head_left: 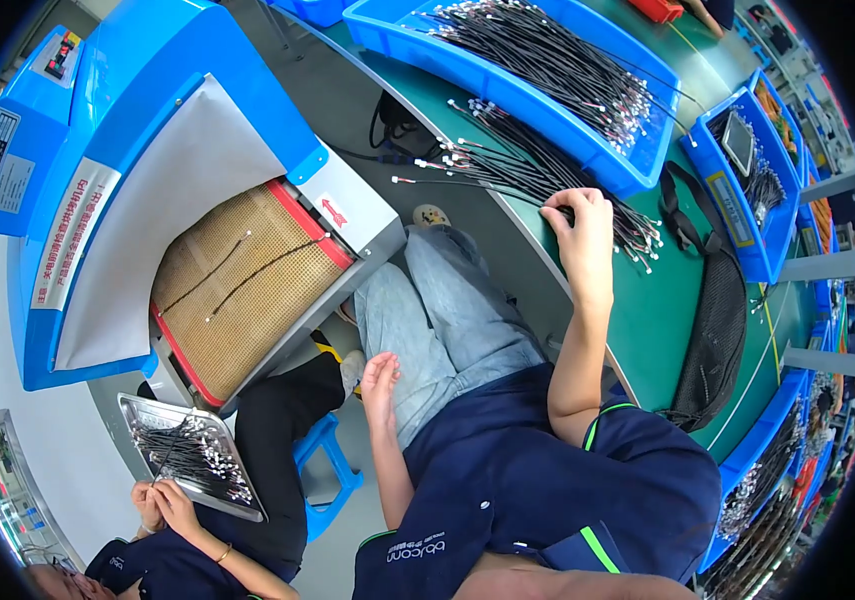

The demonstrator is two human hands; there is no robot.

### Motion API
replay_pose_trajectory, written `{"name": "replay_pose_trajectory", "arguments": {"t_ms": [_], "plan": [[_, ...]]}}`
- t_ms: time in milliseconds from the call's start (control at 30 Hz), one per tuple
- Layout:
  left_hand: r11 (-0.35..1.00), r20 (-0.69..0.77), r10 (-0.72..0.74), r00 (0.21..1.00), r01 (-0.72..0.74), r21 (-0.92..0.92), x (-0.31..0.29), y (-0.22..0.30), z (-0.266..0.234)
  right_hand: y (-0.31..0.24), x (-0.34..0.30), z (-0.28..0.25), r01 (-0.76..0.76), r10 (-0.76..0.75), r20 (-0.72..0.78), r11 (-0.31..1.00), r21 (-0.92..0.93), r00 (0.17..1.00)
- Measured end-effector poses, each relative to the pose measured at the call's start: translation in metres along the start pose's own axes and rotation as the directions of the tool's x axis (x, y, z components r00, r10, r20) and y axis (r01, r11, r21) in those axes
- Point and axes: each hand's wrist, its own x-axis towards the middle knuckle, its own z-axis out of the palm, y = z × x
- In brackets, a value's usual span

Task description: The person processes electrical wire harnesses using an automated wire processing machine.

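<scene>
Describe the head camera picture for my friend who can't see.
The right hand pinches black cable by a pile on a green table, next to a blue bin of cables. The left hand is empty; a co-worker sits by a blue machine.

The right arm (584, 345) was bent at the elbow (569, 415), its bare forearm pointing toward the far side. At its end the right grip (585, 238) angled left from the wrist (592, 298), thumb and fingertips drawn together in a pinch. The left forearm (393, 472), also bare, came in from the near side; the left grip (379, 390) was raised near the left thigh (402, 330), its fingers loosely bent.
</scene>
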Motion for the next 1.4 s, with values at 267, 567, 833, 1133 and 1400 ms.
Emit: {"name": "replay_pose_trajectory", "arguments": {"t_ms": [267, 567, 833, 1133, 1400], "plan": [[1.000, -0.002, -0.008, 1.000, 0.008, -0.005, 0.001, 0.001, 0.000, -0.002, 0.002, 0.002, 0.072, -0.072, -0.020, 0.997, -0.034, 0.997], [1.000, -0.030, 0.029, 0.999, -0.028, 0.001, 0.002, 0.011, -0.001, -0.011, 0.003, -0.005, -0.081, 0.084, 0.005, 0.939, 0.333, 0.996], [0.913, -0.029, 0.333, 0.943, -0.314, 0.260, 0.003, 0.035, 0.002, -0.030, -0.007, -0.002, 0.338, -0.397, 0.108, 0.872, 0.355, 0.911], [0.133, 0.241, 0.765, 0.597, -0.513, 0.848, -0.004, 0.097, 0.010, -0.048, -0.045, 0.041, 0.483, -0.655, 0.348, 0.742, 0.466, 0.670], [0.325, 0.293, 0.343, 0.892, -0.405, 0.855, -0.006, 0.097, -0.031, -0.049, -0.056, 0.077, 0.442, -0.719, 0.375, 0.670, 0.596, 0.585]]}}
